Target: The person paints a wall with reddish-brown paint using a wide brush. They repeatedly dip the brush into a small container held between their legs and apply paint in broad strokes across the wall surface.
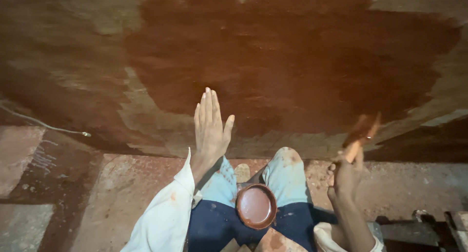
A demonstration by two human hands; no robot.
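I press my left hand [210, 127] flat on the wooden board [292, 61], fingers straight and close together, probably steadying it. My right hand [346, 176] pinches a stained brush [363, 130] against the board's lower edge; blur hides its bristles. A bowl of reddish-brown stain [256, 206] sits between my knees, within easy reach.

Two hands: left hand [210, 127] flat against one big wooden panel [292, 61], right hand [345, 176] closed round one brush [361, 134] at right. One round bowl [256, 206] of reddish-brown liquid near, between two knees. One white sleeve [165, 215] at left. One thin wire [44, 126] far left.
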